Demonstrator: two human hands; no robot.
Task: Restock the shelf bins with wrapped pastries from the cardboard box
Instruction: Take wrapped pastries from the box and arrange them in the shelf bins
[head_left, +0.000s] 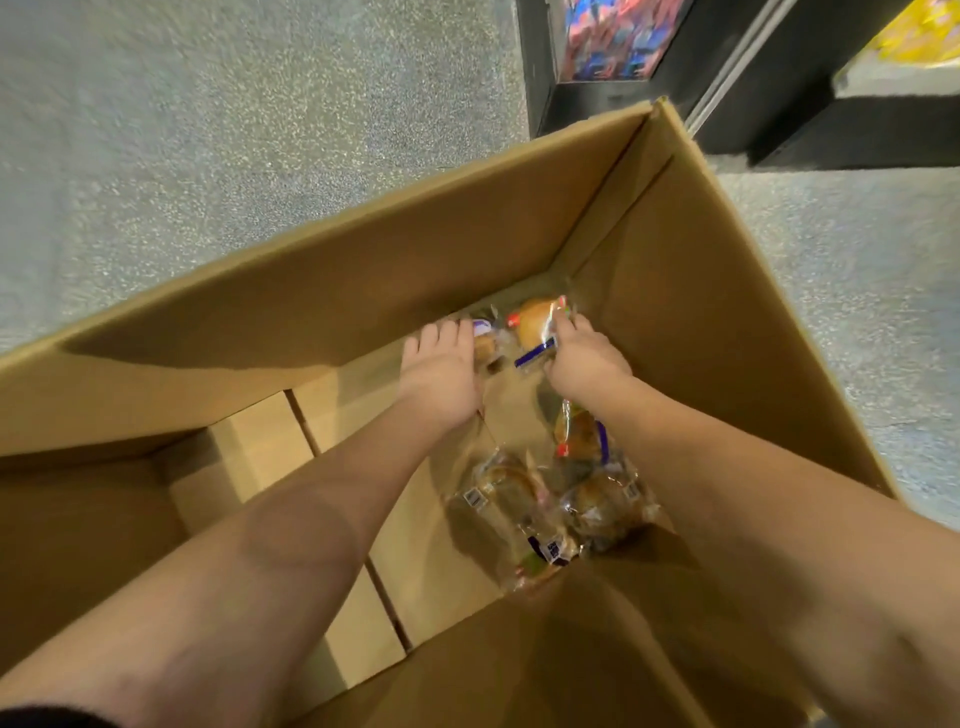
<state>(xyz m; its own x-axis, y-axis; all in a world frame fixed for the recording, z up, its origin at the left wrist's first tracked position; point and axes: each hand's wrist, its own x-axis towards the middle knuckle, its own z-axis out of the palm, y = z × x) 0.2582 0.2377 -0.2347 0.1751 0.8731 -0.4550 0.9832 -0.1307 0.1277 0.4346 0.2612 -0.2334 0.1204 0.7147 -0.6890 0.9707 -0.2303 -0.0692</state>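
Our two bare forearms reach down into the cardboard box (467, 249), left hand (441, 371) resting flat-fingered on one wrapped pastry (485, 345), right hand (584, 358) pinching another pastry (535, 322) in the far corner, three more wrapped pastries (550, 499) lying nearer.

Brown cardboard box (363, 249), golden pastries (535, 322) in seemingly blue-striped wrappers, grey speckled floor (208, 114)
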